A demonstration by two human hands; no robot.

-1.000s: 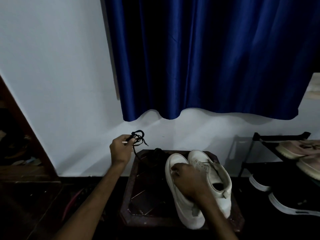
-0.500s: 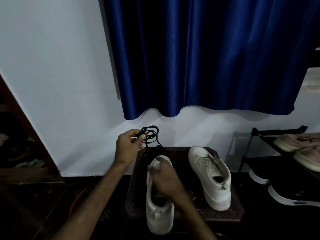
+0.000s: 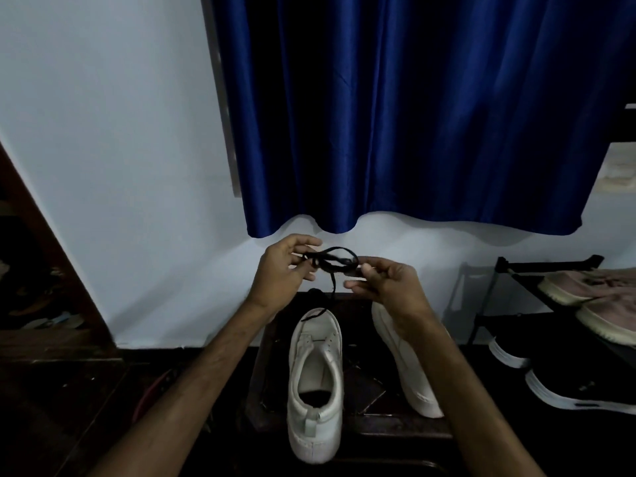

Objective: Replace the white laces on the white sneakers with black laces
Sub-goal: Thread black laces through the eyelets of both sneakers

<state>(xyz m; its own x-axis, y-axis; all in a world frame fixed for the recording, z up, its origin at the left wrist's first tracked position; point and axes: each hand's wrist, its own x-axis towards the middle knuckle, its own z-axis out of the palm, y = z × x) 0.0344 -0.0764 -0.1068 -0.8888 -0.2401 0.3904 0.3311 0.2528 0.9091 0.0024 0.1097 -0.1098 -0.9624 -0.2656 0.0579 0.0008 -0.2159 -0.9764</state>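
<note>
L hand [image 3: 282, 270] and R hand [image 3: 389, 287] both pinch a thin black bundled shoelace [image 3: 332, 261] above the dark wooden counter [image 3: 371, 401], one end dangling onto the unlaced white leather sneaker [image 3: 316, 383], center. 2nd white sneaker [image 3: 409, 373] right of it, partly behind R arm.

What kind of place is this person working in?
Likely a room at home, perhaps near the entrance: a shoe rack with several shoes stands by the wall, and a blue curtain hangs nearby.
</note>
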